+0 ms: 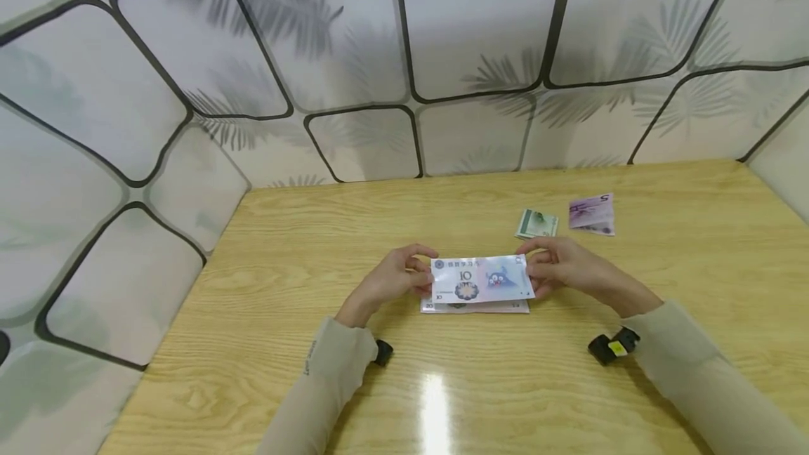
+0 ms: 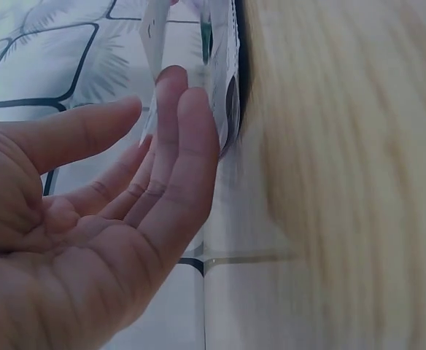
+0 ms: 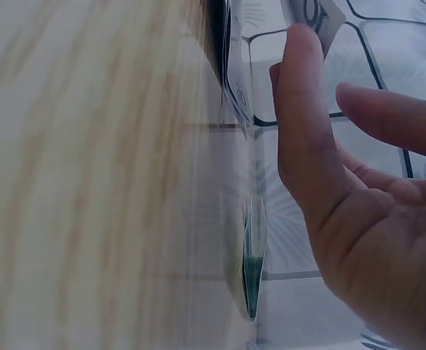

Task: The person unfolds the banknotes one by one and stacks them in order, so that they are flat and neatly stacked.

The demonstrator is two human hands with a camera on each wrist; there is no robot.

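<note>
A play banknote marked 10 (image 1: 483,279), pale with a blue cartoon figure, is held tilted just above a flat stack of notes (image 1: 474,308) marked 20. My left hand (image 1: 401,274) holds its left end, and my right hand (image 1: 559,267) grips the right end. In the left wrist view, the note's edge (image 2: 153,44) passes between thumb and fingers. A corner of the note (image 3: 332,25) shows behind a fingertip in the right wrist view. The stack's edges (image 2: 231,87) lie low beside the fingers. Some fingers are hidden behind the note.
Behind the right hand lie a folded green note (image 1: 538,222) and a folded purple note (image 1: 591,213) marked 5. The wooden table (image 1: 303,258) meets a patterned wall (image 1: 360,142) at the back and left. Black wrist devices (image 1: 614,347) are worn near both cuffs.
</note>
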